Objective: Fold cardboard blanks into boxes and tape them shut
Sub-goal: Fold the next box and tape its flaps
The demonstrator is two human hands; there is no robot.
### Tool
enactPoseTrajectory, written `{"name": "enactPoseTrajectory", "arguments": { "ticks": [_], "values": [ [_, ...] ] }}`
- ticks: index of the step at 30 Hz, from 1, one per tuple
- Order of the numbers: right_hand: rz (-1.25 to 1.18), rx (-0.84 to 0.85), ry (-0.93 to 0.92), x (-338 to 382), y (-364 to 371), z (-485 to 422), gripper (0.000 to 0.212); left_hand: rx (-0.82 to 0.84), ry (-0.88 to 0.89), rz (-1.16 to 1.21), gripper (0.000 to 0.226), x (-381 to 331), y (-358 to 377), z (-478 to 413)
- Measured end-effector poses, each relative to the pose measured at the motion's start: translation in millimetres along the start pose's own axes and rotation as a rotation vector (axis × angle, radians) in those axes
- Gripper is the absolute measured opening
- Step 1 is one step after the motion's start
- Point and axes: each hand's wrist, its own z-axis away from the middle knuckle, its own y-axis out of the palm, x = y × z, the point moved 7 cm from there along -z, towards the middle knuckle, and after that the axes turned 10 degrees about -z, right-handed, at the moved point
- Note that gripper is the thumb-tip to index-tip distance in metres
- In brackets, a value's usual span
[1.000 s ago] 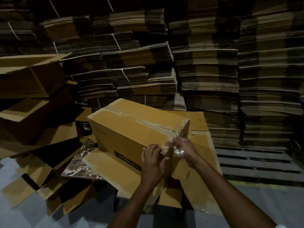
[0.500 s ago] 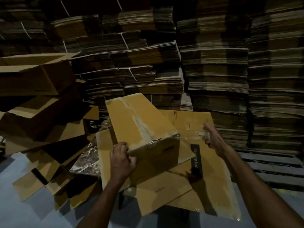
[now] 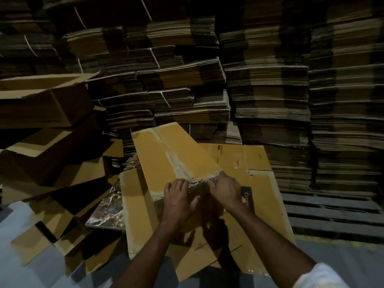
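Brings right hand (image 3: 224,188) back to near edge of the cardboard box (image 3: 166,150), beside left hand (image 3: 178,196); presses both flat-fingered on the tape (image 3: 179,170) end. Rests box on flattened blanks (image 3: 259,183). Suggests seam nearly sealed.

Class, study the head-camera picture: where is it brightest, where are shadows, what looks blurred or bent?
Head view: brightest on top of the box and the flat sheet under it; dark shadows fall on that sheet beneath the left hand and right hand; the tape glints; the stacks are dim, smeared with blur at the right, and bowed by the wide lens.
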Motion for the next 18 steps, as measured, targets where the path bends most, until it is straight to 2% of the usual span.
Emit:
{"name": "enactPoseTrajectory", "arguments": {
  "ticks": [3, 6, 10, 14, 16, 18],
  "values": [
    [-0.125, 0.035, -0.072, -4, 6, -2, 0.021, -0.01, 0.065, -0.032, 0.064, 3, 6, 4],
    [-0.319, 0.054, -0.088, -10, -2, 2, 0.024, -0.035, 0.069, -0.039, 0.062, 6, 8, 6],
    [-0.795, -0.101, 0.254, -73, -22, -6, 0.026, -0.127, 0.085, -0.035, 0.056, 5, 2, 8],
    [-1.366, -0.158, 0.612, -121, -14, 3, 0.026, -0.141, 0.116, -0.053, 0.047, 1, 4, 9],
    [-1.654, -0.173, 0.745, -125, -2, 9, 0.024, -0.173, 0.125, -0.036, 0.038, 1, 2, 9],
    [-1.846, -0.167, 0.793, -125, 12, 8, 0.02, -0.217, 0.153, -0.028, 0.029, 1, -1, 10]
  ]
}}
